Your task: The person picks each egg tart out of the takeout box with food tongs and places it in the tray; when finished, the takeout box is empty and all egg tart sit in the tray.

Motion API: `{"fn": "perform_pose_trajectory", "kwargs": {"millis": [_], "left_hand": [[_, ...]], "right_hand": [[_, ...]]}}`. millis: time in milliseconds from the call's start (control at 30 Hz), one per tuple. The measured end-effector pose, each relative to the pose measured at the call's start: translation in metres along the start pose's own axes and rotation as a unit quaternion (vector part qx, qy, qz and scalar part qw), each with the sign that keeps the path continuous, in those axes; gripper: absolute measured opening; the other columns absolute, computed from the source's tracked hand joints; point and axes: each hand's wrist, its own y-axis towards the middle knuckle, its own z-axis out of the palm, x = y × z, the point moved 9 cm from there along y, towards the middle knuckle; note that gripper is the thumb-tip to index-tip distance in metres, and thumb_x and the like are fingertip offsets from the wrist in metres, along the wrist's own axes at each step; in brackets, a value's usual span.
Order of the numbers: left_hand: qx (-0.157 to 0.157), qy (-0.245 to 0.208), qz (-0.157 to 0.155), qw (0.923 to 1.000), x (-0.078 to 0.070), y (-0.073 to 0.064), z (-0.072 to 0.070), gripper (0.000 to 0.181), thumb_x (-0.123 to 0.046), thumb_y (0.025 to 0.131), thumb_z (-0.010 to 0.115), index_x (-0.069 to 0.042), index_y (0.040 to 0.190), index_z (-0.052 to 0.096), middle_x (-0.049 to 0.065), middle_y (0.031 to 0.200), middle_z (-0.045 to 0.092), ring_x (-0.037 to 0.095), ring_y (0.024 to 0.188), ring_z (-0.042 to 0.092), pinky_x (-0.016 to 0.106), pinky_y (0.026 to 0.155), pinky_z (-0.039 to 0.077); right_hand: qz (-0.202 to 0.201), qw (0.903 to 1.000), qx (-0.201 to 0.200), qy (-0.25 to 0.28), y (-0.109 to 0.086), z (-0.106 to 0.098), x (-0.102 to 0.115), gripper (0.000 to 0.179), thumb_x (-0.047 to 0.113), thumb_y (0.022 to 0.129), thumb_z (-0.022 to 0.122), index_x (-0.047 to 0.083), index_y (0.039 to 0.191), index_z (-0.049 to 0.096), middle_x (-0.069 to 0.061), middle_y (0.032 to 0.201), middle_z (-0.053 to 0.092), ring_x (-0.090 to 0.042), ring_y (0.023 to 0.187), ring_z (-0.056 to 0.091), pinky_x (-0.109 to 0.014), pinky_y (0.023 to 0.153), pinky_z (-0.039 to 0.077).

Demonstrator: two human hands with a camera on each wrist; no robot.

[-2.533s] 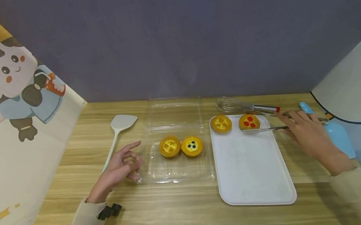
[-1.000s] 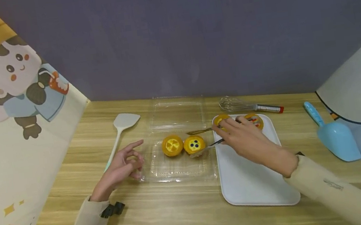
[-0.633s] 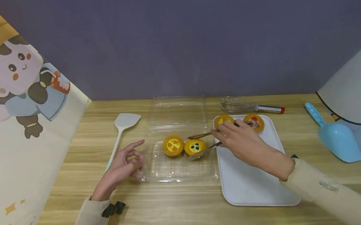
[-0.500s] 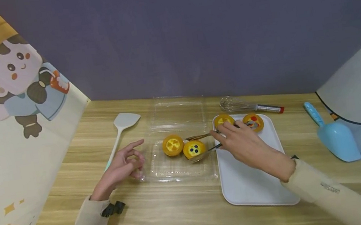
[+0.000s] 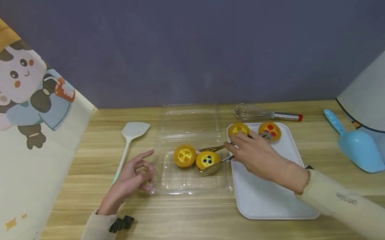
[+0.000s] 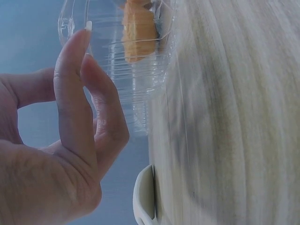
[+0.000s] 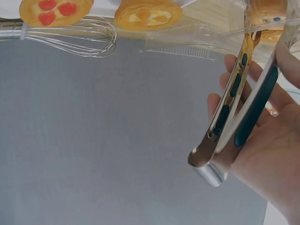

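Shiny metal tongs with teal handle pads (image 7: 255, 110) lie in the right hand (image 5: 257, 156), its grip curled round them, their arms parted — one on either side of the round golden tart with dark-blue dots (image 5: 207, 160). That tart sits in the unfolded clear plastic box (image 5: 175, 187), just beside a round golden tart with yellow wedges (image 5: 184, 156). The left hand (image 5: 129, 183) — fingers loosely bent, holding nothing — hovers near the box's left edge.

Soft light casts faint shadows, with glints on the clear container (image 5: 186, 182).
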Motion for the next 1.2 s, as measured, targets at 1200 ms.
{"fn": "perform_pose_trajectory", "kwargs": {"millis": [1200], "left_hand": [[-0.010, 0.015, -0.002, 0.9998, -0.001, -0.001, 0.000, 0.077, 0.008, 0.094, 0.056, -0.005, 0.164, 0.028, 0.024, 0.114, 0.057, 0.017, 0.075, 0.065, 0.034, 0.059, 0.068]], "right_hand": [[0.048, 0.9958, -0.072, 0.030, -0.016, -0.024, -0.017, 0.048, 0.030, 0.095, 0.077, 0.015, 0.138, 0.067, -0.008, 0.119, 0.071, -0.028, 0.104, 0.065, -0.039, 0.075, 0.054]]}}
